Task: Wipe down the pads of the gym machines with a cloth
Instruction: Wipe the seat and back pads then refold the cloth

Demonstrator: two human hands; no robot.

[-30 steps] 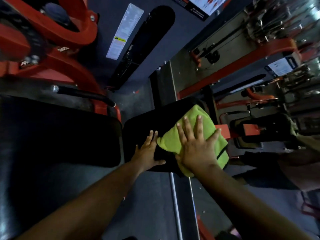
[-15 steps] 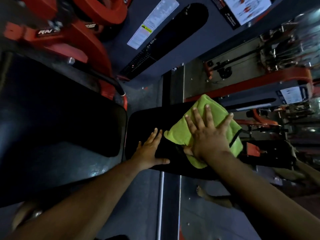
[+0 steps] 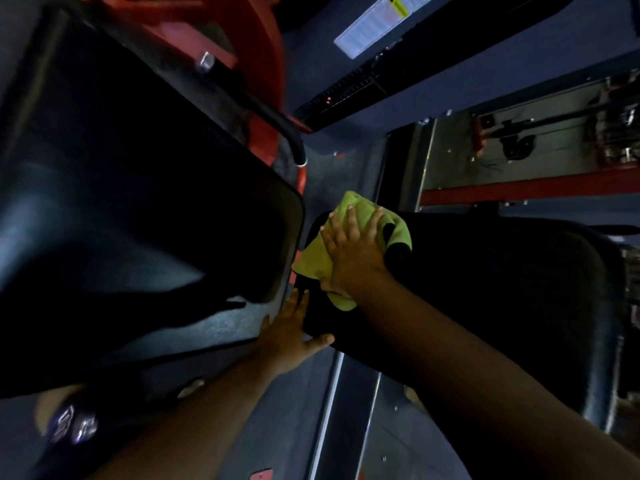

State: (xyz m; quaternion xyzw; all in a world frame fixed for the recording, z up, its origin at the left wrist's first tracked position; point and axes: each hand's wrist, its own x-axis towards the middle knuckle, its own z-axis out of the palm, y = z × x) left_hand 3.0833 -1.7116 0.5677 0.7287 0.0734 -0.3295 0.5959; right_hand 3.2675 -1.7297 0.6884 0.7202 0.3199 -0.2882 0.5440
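The green cloth [image 3: 346, 237] lies bunched on the near-left corner of the smaller black pad [image 3: 485, 278], right beside the gap that separates it from the big black pad [image 3: 138, 188] on your left. Your right hand [image 3: 353, 251] lies flat on top of it, fingers straight and slightly spread, pressing the cloth into the vinyl rather than gripping it; part of the cloth sticks out past your fingertips and part folds under your palm. Your left hand [image 3: 294, 334] rests open at the near edge of the same pad, thumb out along it, fingers reaching toward the gap, holding nothing and apparently steadying you.

You look to be working the corner of this pad. To do it well, keep your palm flat so the whole cloth stays in contact, and run it along the rounded edge and down the side facing the gap, where grime likely collects. The loose fold may be worth flattening so it does not drag. Most of the pad extends to your right, so overlapping passes in that direction would cover it.

Around the pads you have the red frame [image 3: 249, 39] and a black handle bar [image 3: 277, 129] above, and blue floor [image 3: 270, 438] below. No bucket, bottle or other container shows here.
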